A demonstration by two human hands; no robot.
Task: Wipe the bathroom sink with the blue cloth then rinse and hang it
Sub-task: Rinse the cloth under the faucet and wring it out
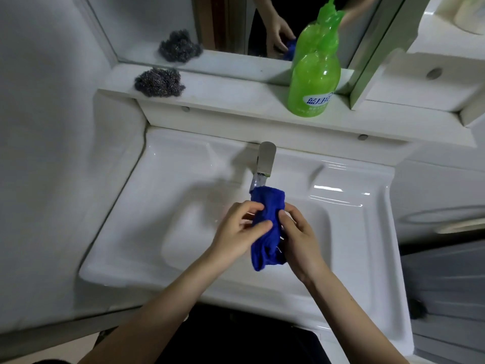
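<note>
The blue cloth (267,227) is bunched up over the white sink basin (147,232), its top end right under the metal faucet (265,161). A stream of water runs from the spout onto the cloth. My left hand (240,229) grips the cloth from the left, fingers curled around its middle. My right hand (299,235) holds it from the right side. The cloth's lower end hangs loose between my wrists.
A green soap bottle (313,80) stands on the white ledge (231,101) behind the faucet. A steel wool scrubber (158,82) lies at the ledge's left end. A mirror (162,24) rises above the ledge. A white appliance (443,206) sits to the right.
</note>
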